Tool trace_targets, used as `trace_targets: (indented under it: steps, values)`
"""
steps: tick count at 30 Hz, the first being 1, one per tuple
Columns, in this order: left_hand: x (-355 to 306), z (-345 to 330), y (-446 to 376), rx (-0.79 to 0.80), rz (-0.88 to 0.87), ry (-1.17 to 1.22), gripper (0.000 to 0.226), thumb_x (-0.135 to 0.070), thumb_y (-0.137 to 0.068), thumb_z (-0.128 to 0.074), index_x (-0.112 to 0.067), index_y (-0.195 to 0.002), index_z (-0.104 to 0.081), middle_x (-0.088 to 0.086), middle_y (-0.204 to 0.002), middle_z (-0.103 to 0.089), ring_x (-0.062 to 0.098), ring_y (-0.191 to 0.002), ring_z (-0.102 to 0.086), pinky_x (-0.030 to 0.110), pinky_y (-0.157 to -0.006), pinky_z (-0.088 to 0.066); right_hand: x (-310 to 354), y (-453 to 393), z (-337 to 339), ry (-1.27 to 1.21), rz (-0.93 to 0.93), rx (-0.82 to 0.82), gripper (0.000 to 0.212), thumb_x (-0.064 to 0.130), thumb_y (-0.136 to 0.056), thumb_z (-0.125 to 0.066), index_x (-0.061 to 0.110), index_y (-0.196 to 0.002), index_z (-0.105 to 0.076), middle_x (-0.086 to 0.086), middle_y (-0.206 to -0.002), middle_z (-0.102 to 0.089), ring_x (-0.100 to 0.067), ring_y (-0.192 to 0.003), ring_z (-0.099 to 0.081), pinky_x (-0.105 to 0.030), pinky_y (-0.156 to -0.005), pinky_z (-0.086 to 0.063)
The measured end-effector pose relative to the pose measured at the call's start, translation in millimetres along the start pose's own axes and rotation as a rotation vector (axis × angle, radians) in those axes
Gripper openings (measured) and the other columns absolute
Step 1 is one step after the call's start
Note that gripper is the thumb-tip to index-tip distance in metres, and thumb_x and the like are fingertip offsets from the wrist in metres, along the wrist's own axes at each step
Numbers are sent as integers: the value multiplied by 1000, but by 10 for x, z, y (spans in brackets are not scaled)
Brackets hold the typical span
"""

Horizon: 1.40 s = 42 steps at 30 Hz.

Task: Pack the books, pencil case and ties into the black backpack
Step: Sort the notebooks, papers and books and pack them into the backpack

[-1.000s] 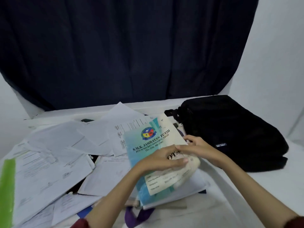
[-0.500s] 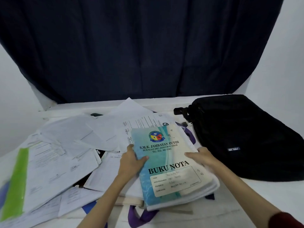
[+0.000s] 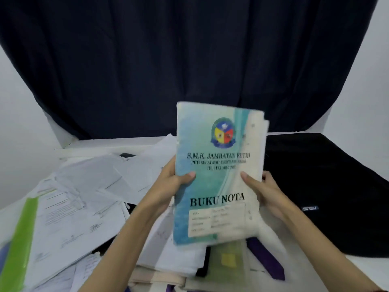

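You hold the notebook stack [image 3: 219, 173] upright over the tabletop [image 3: 315, 277], left hand [image 3: 170, 186] and right hand [image 3: 267, 192] pinching its side edges, black backpack [image 3: 328, 186] near the right edge.

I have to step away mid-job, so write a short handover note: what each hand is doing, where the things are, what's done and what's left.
Left hand grips the left edge of the blue-green "BUKU NOTA" notebook; right hand grips its right edge. More books or pages seem stacked behind it, held upright above the table.

The black fabric backpack lies flat to the right; no opening shows.

A purple tie lies on the table below the notebook, beside loose white papers and a green plastic folder.

Done: nothing visibly packed. Left: get the books into the backpack, then ties and pencil case, which I cannot pick out.
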<state>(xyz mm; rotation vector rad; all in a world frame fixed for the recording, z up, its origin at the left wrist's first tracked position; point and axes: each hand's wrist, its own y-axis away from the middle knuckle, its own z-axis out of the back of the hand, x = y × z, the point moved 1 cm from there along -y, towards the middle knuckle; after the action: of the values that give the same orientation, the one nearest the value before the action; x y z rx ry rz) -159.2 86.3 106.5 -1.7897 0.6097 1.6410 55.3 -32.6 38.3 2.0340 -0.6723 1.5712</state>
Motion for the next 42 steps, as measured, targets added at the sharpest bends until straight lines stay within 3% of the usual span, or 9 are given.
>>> trace_targets:
  steps: [3,8,12,17,21,29,33,38,42]
  values:
    - [-332,118,-110,54,-167,-91,35,4,-90,-53,-23,-113,-56,-10,-102,-72,10,-94,-68,23,-75,-55,338,-99,-157,-26,166,115,60,28,-64,-83,10,-117,-61,-8,-111,-70,-23,-100,-68,-35,-80,-57]
    - [-440,424,-477,16,-187,-159,33,-6,-91,-58,-21,-120,-55,-3,-116,-68,15,-105,-66,31,-85,-56,636,-313,-519,-41,267,84,16,12,-85,-66,12,-101,-66,1,-93,-75,-15,-88,-71,-27,-72,-58]
    - [-296,710,-684,-63,-108,-217,36,-7,-84,-67,-11,-120,-60,1,-114,-70,21,-106,-66,39,-91,-53,567,-525,-757,22,231,90,27,14,-84,-70,9,-109,-65,-5,-101,-73,-18,-93,-70,-30,-75,-58]
    - [-105,891,-755,8,-46,-181,35,-16,-85,-67,-10,-120,-62,3,-114,-70,23,-105,-67,37,-87,-55,501,-598,-785,-4,199,132,31,20,-81,-70,8,-110,-66,-3,-97,-74,-15,-89,-71,-21,-65,-56]
    - [19,722,-893,-15,-20,-143,49,-22,-73,-80,-11,-118,-62,6,-112,-70,23,-103,-67,44,-92,-52,511,-693,-820,-7,202,94,58,40,-61,-77,11,-110,-64,-4,-99,-74,-18,-90,-71,-31,-72,-59]
    - [-281,953,-1100,-117,-145,-128,36,-10,-73,-76,-9,-107,-66,8,-105,-72,22,-95,-70,36,-81,-58,729,-835,-1112,-73,294,102,42,28,-78,-74,12,-113,-59,4,-92,-75,-9,-84,-71,-19,-60,-55]
    - [-178,1157,-1136,-80,-66,-86,45,-19,-69,-75,-10,-112,-65,6,-108,-72,23,-98,-69,35,-80,-57,718,-952,-1236,66,342,113,43,26,-75,-75,13,-113,-61,1,-101,-72,-6,-86,-70,-18,-66,-55]
    - [78,1132,-1178,-108,-6,-33,40,-27,-72,-71,-13,-110,-65,5,-106,-72,21,-95,-70,30,-78,-57,588,-1081,-1241,103,386,-4,80,45,-57,-80,17,-126,-49,4,-112,-67,-9,-99,-66,-28,-82,-55]
    - [278,1006,-1227,-157,8,-20,32,-19,-75,-74,-14,-106,-65,6,-103,-73,23,-93,-70,32,-76,-58,496,-1162,-1272,72,352,-38,86,50,-53,-78,21,-125,-40,4,-114,-62,-11,-103,-62,-30,-85,-51]
